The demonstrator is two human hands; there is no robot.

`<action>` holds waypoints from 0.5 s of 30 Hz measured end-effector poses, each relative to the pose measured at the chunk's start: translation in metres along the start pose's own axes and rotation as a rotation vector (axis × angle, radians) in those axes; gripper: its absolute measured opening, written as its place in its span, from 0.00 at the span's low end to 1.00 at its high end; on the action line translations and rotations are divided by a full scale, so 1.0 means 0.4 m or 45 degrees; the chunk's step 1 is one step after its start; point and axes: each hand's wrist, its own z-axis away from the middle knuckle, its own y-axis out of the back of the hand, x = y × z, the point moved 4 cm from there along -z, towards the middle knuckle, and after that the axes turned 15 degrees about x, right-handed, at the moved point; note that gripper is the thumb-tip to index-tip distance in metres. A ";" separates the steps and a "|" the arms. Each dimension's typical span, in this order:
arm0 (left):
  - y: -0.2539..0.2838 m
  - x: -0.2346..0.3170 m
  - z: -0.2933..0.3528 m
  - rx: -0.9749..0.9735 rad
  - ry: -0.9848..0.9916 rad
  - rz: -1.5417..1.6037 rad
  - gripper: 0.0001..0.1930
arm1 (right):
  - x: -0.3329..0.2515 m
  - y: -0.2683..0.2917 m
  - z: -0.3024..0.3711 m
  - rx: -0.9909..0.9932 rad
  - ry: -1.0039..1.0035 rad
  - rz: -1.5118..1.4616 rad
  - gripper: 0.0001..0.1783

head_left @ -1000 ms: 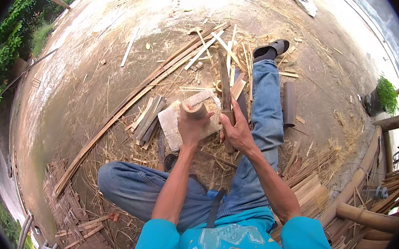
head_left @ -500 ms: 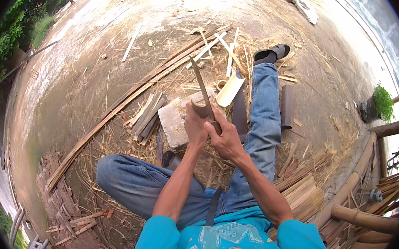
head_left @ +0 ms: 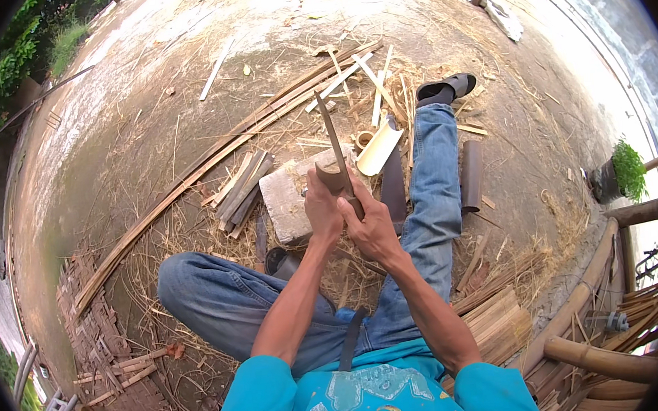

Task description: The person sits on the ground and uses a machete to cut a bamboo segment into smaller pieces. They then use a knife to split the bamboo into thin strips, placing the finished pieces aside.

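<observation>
Both hands meet in front of me over a pale stone block (head_left: 285,203). My left hand (head_left: 323,210) is closed around a short, curved brown bamboo piece (head_left: 331,179). Wrapped around the handle of a long knife is my right hand (head_left: 371,227); the narrow blade (head_left: 331,131) points away from me. The blade lies against or just beside the bamboo's right edge; I cannot tell which. Past the block rest a split bamboo half (head_left: 380,151) with its pale inside up and a small bamboo ring (head_left: 364,137).
Dark split strips (head_left: 245,191) lie left of the block, with long bamboo slats (head_left: 187,188) behind them. A brown bamboo half (head_left: 471,176) is right of my outstretched leg (head_left: 432,185). Shavings litter the ground. Bundled strips (head_left: 500,327) and bamboo poles (head_left: 605,360) are at lower right.
Hardly anything differs. The knife and the bamboo piece stay in nearly the same place, and the whole view has shifted very slightly.
</observation>
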 end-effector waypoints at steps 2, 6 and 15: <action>0.000 -0.003 0.002 0.020 -0.003 -0.002 0.21 | -0.006 0.001 -0.005 -0.018 0.039 0.002 0.36; 0.000 -0.005 0.002 0.024 0.000 -0.027 0.20 | -0.006 0.006 -0.002 -0.029 0.003 -0.009 0.34; 0.010 0.023 -0.003 0.027 0.016 0.012 0.20 | 0.000 -0.005 -0.003 -0.091 0.004 0.102 0.37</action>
